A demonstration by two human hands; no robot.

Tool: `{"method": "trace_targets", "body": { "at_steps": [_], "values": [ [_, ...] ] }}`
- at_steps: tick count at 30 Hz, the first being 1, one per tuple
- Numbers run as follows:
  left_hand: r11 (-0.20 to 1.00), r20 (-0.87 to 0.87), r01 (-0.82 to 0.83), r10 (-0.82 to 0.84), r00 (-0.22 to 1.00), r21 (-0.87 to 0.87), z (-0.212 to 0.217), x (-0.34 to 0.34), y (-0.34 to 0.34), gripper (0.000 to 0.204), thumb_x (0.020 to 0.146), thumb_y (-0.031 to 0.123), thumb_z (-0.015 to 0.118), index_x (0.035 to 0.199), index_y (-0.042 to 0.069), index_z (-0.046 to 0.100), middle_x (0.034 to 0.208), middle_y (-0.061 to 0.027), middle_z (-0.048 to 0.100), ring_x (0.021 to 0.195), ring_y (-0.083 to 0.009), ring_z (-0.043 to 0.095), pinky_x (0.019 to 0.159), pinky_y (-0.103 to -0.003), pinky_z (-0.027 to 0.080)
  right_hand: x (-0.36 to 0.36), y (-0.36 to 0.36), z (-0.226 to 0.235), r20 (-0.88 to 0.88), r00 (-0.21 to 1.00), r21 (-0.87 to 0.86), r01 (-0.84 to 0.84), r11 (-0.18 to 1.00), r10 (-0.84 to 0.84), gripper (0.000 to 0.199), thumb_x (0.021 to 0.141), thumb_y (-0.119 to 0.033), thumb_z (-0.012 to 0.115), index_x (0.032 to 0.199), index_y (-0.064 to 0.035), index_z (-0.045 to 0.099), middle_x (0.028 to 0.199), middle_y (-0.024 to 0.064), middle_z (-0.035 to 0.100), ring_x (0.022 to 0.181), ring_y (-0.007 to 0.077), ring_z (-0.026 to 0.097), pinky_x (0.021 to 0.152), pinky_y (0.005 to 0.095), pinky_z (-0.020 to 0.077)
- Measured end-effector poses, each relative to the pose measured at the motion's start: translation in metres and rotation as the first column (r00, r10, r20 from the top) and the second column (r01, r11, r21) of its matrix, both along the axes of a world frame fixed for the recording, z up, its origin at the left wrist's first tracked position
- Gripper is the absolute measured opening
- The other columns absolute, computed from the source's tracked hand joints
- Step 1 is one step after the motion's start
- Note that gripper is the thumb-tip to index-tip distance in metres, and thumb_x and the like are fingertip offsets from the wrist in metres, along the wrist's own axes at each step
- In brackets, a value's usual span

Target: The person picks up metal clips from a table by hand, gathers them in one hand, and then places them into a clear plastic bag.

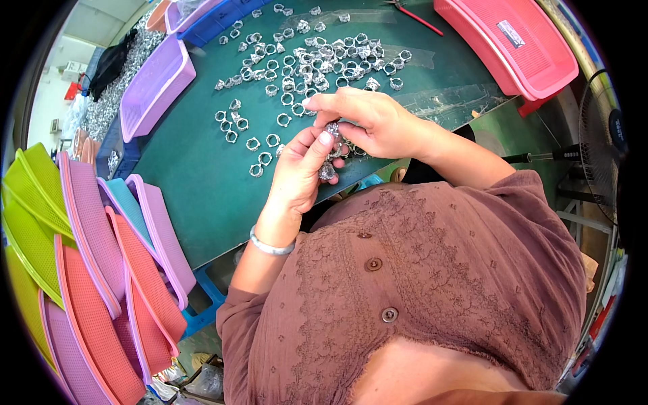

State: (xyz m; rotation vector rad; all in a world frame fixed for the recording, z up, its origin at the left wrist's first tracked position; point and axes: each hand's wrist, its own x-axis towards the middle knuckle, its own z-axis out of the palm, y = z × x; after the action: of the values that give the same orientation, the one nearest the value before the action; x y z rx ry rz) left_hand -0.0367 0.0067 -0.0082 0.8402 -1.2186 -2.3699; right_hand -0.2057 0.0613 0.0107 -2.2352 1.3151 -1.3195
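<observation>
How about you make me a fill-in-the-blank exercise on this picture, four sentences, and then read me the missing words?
The hand wearing the bracelet and holding small metal pieces is the person's ____ one.
The tool at the far edge of the table has a handle coloured ____.
The round fastenings down the front of the brown shirt are ____.
The plastic basket at the table's right end is coloured ____.

Missing words: left; red; buttons; pink.
</observation>
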Motion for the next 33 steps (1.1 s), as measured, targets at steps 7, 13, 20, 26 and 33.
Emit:
{"method": "trace_targets", "body": {
  "at_steps": [7,13,20,26,33],
  "values": [
    [0.988,-0.045,-0.102,0.097,0.994,-0.118,-0.003,-0.002,0.004,0.029,0.08,0.008,0.06,0.108,0.008,0.053,0.086,-0.0021,0.058,0.07,-0.0101,0.055,0.052,-0.021,0.045,-0.001,0.003,-0.007,0.178,0.983,0.019,0.036,0.999,-0.039,0.053,0.07,0.005,0.057,0.12,-0.0095,0.046,0.099,0.0076,0.057,0.083,0.0203,0.058,0.069,0.0304,0.0469],
    [0.956,-0.077,-0.201,0.189,0.979,-0.212,-0.003,-0.003,0.005,0.037,0.077,0.002,0.061,0.112,0.007,0.052,0.091,-0.0019,0.057,0.072,-0.01,0.056,0.054,-0.021,0.046,-0.005,0.005,-0.013,0.298,0.954,0.109,-0.005,0.994,-0.028,0.055,0.068,0.001,0.064,0.119,-0.0075,0.047,0.093,0.0062,0.059,0.078,0.0155,0.057,0.068,0.0273,0.0462],
    [0.95,-0.132,-0.192,0.163,0.978,-0.245,-0.004,-0.005,0.005,0.039,0.077,0.0,0.06,0.114,0.007,0.05,0.092,-0.0019,0.056,0.073,-0.0102,0.056,0.055,-0.022,0.047,-0.004,0.003,-0.017,0.288,0.956,0.118,0.031,0.993,-0.064,0.055,0.067,0.0,0.065,0.118,-0.0083,0.047,0.092,0.0069,0.06,0.077,0.0158,0.057,0.068,0.0273,0.0462],
    [0.989,-0.204,-0.144,0.132,0.97,-0.046,-0.008,-0.003,-0.002,0.032,0.082,0.01,0.056,0.113,0.009,0.049,0.092,-0.0048,0.055,0.077,-0.0146,0.056,0.055,-0.026,0.047,-0.013,0.001,-0.01,0.259,0.962,0.133,0.049,0.99,-0.082,0.05,0.068,0.0,0.065,0.115,-0.0068,0.049,0.096,0.0081,0.06,0.08,0.0171,0.058,0.07,0.0279,0.0471],
    [0.921,-0.481,0.034,0.171,0.86,0.389,-0.006,0.003,-0.013,0.028,0.088,0.03,0.044,0.109,0.011,0.047,0.105,-0.0155,0.054,0.089,-0.0288,0.057,0.065,-0.039,0.053,-0.044,0.001,-0.023,-0.443,0.853,0.019,0.318,0.948,-0.278,0.029,0.068,-0.007,0.063,0.096,-0.0076,0.057,0.112,0.0087,0.048,0.106,0.0295,0.042,0.088,0.041,0.0355]
  ]
}}
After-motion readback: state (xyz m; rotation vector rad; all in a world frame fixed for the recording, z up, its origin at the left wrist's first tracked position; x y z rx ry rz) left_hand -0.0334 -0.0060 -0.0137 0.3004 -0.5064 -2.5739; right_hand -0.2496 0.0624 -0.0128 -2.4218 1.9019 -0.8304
